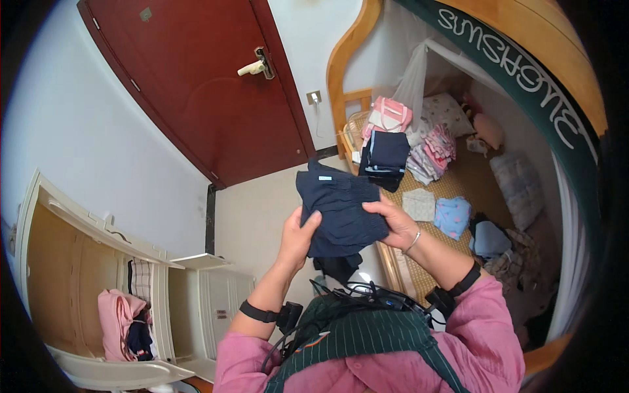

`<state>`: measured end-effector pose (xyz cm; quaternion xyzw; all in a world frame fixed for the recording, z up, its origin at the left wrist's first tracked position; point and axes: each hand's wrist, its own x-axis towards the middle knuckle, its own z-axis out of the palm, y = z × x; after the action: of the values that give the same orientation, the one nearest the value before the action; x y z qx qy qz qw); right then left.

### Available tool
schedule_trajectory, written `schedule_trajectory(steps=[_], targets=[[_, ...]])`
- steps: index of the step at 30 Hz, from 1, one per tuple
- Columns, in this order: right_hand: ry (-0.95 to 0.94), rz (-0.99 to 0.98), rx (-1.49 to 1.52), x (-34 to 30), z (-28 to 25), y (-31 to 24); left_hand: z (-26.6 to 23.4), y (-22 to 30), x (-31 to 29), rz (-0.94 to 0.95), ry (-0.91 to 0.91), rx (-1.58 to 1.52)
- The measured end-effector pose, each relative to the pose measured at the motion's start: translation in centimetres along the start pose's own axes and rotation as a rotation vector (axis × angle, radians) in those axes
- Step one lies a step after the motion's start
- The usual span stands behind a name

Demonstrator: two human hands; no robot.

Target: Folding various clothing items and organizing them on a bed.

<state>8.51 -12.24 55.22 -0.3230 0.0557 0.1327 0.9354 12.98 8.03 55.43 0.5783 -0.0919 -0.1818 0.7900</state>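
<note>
I've got the folded navy garment [342, 208] pinched between both hands, left hand [298, 237] at its lower-left edge, right hand [395, 224] at right edge. Long axis runs away from me, toward the bed [458, 180] on the right; right hand nearer it.

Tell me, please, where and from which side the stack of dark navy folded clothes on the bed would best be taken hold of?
The dark navy stack probably lifts best by its two short sides, with hands coming from the bed's open near edge and sliding under the bottom layer. It lies flat in loose folded layers, so a pinch from above would likely lift only the top piece. Both hands are now busy with the navy garment.
</note>
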Motion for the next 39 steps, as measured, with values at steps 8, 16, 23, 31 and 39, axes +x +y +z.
schedule_trajectory(steps=[8, 16, 23, 31, 39], targets=[[-0.014, 0.005, -0.456, 3.5, -1.2, -1.1, -0.8, 0.0, 5.6, 0.586, -0.278, 1.082], [0.156, -0.116, -0.509, 8.3, 1.2, -4.6, -1.9, 0.8, 13.9, 0.509, -0.428, 0.739], [0.262, -0.219, -0.581, 12.3, 0.7, -5.6, -4.3, 0.6, 20.2, 0.296, -0.753, 0.498], [0.145, -0.243, -0.918, 11.5, 3.6, -8.3, -5.5, 3.6, 24.6, 0.055, -1.058, 0.049], [0.202, -0.733, -2.179, 11.2, 6.0, -10.9, -3.2, 5.9, 25.1, -0.024, -1.401, -0.036]])
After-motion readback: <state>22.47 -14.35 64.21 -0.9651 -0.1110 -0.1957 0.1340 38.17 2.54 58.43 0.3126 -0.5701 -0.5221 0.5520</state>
